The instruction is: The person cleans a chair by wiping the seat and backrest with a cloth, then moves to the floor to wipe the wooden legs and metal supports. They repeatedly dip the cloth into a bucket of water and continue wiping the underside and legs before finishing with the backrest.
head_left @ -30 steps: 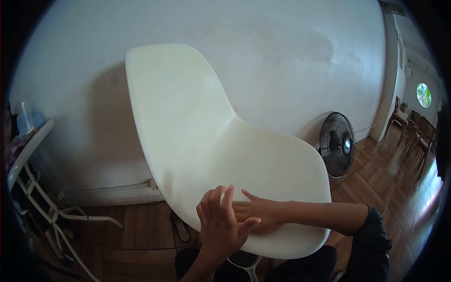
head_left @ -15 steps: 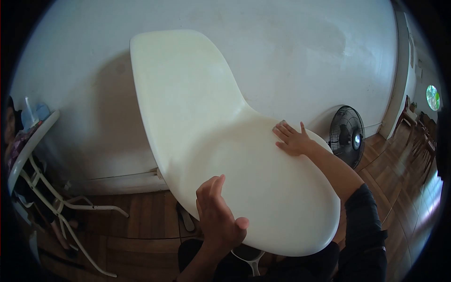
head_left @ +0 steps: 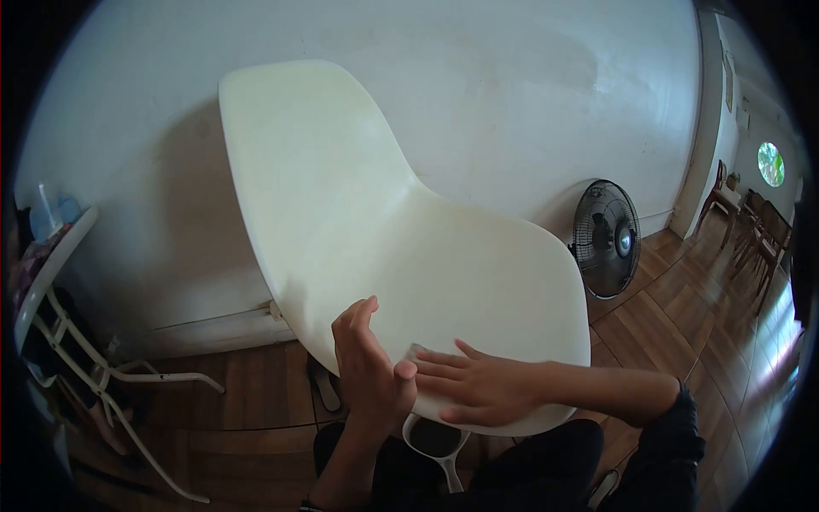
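Observation:
A glossy off-white chair shell [head_left: 478, 264] fills the middle, its tall back at the upper left and its seat sloping towards me. My right hand [head_left: 490, 388] lies across the seat's near part, palm down with fingers stretched. A small grey piece [head_left: 415, 351] shows at its fingertips, mostly covered; I cannot make out its material. By the seat's near left edge is my left hand [head_left: 367, 358], fingers raised and thumb apart, holding nothing. Whether its palm touches the shell is hidden. Below both hands, a white rounded part with a handle-like stem [head_left: 448, 469] surrounds a dark oval.
A black fan [head_left: 606, 239] stands right of the chair by the white wall [head_left: 512, 111]. At the left is another white chair [head_left: 115, 371] on tubular legs, with a person partly visible there. Wooden chairs [head_left: 763, 226] stand farther right on the wood-patterned floor [head_left: 674, 316].
My right hand has slid from the seat's far edge down to the near part, close to my left hand, the grey piece travelling with it. The view has shifted slightly.

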A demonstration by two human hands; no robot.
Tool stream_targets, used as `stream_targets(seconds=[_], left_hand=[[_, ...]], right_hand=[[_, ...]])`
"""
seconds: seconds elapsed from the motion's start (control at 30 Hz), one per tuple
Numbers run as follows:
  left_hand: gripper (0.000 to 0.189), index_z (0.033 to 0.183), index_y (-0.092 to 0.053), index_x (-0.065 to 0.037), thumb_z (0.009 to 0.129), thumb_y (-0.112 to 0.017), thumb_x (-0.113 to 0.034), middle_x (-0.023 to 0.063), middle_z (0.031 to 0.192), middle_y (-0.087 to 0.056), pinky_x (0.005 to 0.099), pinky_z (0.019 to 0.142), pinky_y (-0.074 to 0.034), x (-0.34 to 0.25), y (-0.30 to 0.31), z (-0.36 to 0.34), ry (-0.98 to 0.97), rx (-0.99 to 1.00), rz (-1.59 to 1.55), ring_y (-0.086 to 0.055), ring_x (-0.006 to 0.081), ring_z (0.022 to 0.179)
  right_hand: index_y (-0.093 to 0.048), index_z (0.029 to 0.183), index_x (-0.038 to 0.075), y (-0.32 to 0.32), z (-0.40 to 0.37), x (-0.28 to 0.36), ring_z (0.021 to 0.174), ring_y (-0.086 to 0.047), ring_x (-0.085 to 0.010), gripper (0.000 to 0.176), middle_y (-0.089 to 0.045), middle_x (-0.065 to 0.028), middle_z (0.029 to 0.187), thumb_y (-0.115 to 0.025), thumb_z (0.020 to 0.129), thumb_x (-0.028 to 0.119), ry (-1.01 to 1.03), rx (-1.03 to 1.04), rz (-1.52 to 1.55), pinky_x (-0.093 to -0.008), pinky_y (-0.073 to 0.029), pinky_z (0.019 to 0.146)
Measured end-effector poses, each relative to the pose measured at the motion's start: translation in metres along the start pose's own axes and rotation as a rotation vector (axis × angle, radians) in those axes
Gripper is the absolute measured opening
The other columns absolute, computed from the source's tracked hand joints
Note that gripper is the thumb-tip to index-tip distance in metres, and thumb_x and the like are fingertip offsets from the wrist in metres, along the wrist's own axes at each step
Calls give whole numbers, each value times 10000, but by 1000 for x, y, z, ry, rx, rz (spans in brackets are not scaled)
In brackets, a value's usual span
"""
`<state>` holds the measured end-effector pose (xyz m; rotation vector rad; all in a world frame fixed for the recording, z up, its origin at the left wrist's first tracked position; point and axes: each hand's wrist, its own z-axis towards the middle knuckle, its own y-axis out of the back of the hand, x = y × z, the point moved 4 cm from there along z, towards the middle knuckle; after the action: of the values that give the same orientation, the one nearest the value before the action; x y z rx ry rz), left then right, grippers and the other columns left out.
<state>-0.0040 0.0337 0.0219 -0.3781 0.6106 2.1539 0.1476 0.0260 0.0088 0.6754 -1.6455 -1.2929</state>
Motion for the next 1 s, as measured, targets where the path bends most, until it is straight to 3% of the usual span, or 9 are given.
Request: stream_targets(seconds=[0.17,0.4,0.6,0.67,0.7,0.8,0.9,0.97,1.0], left_hand=[[896,1228,-371,58,836,-204,-730,214,1131,-463,459,900,-369,4,-3,-1,-29,8,27,-449,346,1051],[874,1231,-372,46,843,-217,-722,205,1138,-461,460,899,-369,2,-5,-1,-12,31,25,-449,346,1048],[792,1218,-376,54,875,-307,-656,222,1130,-460,454,902,-371,-4,-5,-3,-78,26,26,-456,348,1034],[672,1208,-377,61,903,-416,-536,233,1126,-456,462,911,-356,-6,0,-11,-130,-2,12,-436,364,1055],[615,1202,-384,59,898,-452,-471,236,1152,-435,467,918,-342,-9,5,-18,-176,-53,72,-420,372,1071],[608,1249,-332,45,875,-497,-405,227,1265,-348,457,965,-291,-2,11,-65,-230,-177,187,-377,324,1128],[636,1316,-238,46,902,-483,-370,204,1282,-340,430,976,-292,6,11,-88,49,-288,-38,-370,279,1154],[640,1382,-46,43,932,-444,-178,225,1357,-266,414,1047,-232,10,-5,-94,413,-38,-664,-305,296,1256],[640,1382,-46,43,932,-444,-178,225,1357,-266,414,1047,-232,7,-5,-95,416,-41,-656,-305,296,1256]], right_hand=[[-160,1457,230,10,-66,-3,1397,-148,-227,586,-190,-31,1508,-168,952,527,-237,21,-177,-636,-79,1068],[-312,1406,259,40,-134,-156,1374,-233,-218,478,-284,11,1476,-248,971,446,-746,-264,-366,-700,-116,1017],[-364,1373,102,63,-125,-278,1299,-352,-302,579,-356,-165,1416,-435,913,446,-749,-601,-333,-476,-304,1044],[-427,1317,20,71,-127,-291,1212,-455,-321,662,-466,-218,1308,-561,843,462,-974,-799,47,-352,-356,1000],[-496,1245,-22,72,-129,-297,1021,-588,-292,721,-593,-196,1141,-637,774,505,-1032,-864,199,-364,-447,873],[-560,1167,-40,68,-138,-317,880,-628,-244,685,-639,-173,1027,-676,750,490,-1026,-852,430,-349,-483,784],[-583,1123,-63,68,-138,-313,851,-635,-236,684,-645,-170,999,-712,719,474,-1036,-890,591,-353,-501,747],[-564,1150,-71,64,-138,-314,886,-638,-259,725,-639,-181,1032,-715,706,482,-1047,-862,634,-366,-506,751],[-565,1142,-82,63,-138,-313,874,-640,-261,733,-638,-187,1026,-720,702,483,-1043,-886,675,-370,-510,734]])
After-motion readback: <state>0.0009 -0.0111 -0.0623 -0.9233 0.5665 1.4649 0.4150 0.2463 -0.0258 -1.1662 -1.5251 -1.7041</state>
